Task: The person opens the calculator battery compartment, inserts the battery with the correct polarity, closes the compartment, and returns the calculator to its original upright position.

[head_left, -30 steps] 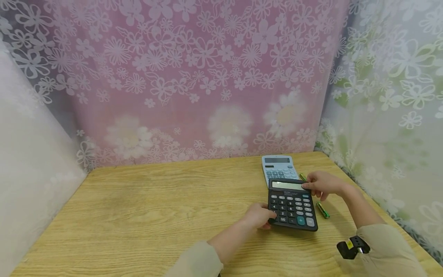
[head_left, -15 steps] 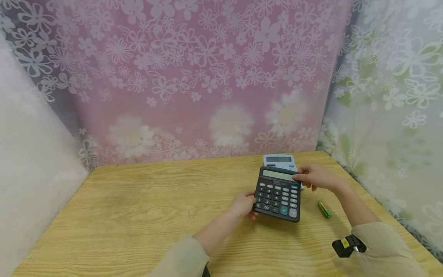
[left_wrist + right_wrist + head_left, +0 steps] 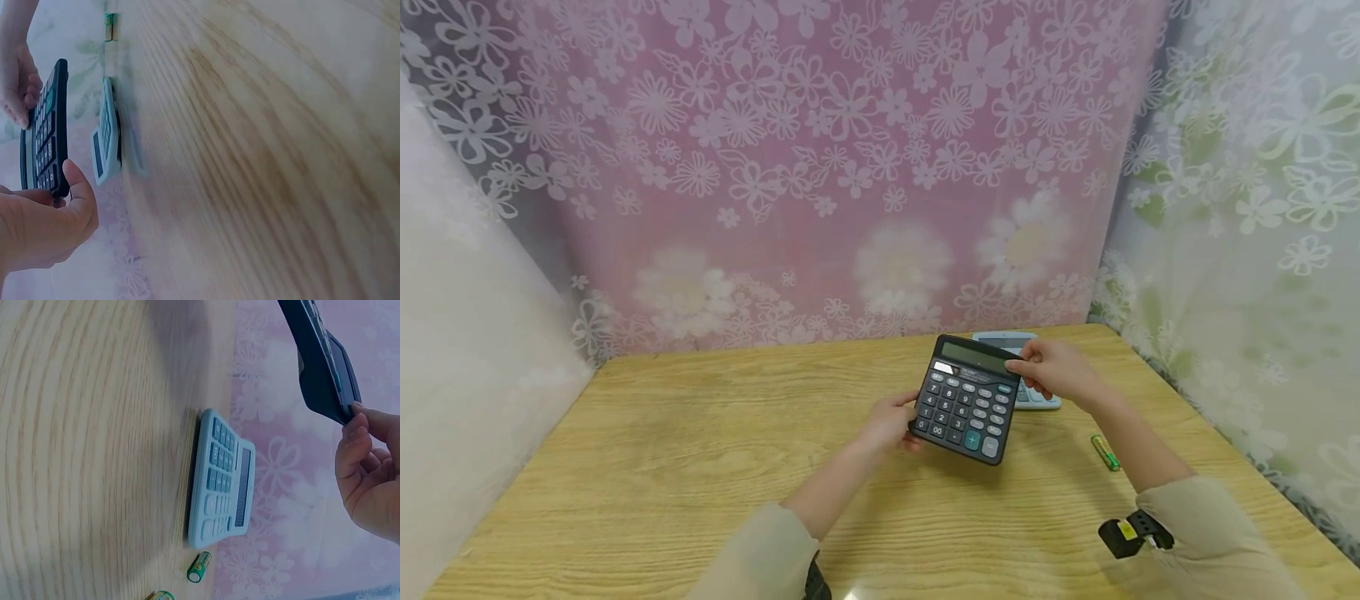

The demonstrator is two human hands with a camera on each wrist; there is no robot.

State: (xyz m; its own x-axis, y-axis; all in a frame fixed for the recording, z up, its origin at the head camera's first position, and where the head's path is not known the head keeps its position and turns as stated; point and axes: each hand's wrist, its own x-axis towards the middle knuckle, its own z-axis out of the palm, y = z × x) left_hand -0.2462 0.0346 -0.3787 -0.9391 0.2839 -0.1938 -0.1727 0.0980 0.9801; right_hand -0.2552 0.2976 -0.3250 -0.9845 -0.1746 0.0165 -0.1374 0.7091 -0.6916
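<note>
A black calculator with a teal plus key is held in the air between both hands, its face toward the head camera and turned somewhat clockwise. My left hand grips its lower left edge, thumb on the face and fingers behind. At the upper right corner my right hand pinches it between thumb and fingers, as the right wrist view shows. Behind and below lies a light blue calculator on the table, partly hidden by the black one in the head view.
On the wooden table, a green battery lies right of the hands. In the right wrist view a battery is beside the light blue calculator, with part of another battery at the frame's bottom edge. A pink flowered curtain hangs behind.
Both hands have carried the black calculator left and upward, and it has turned clockwise. More of the light blue calculator's lower right part now shows; the battery beside it is now hidden in the head view.
</note>
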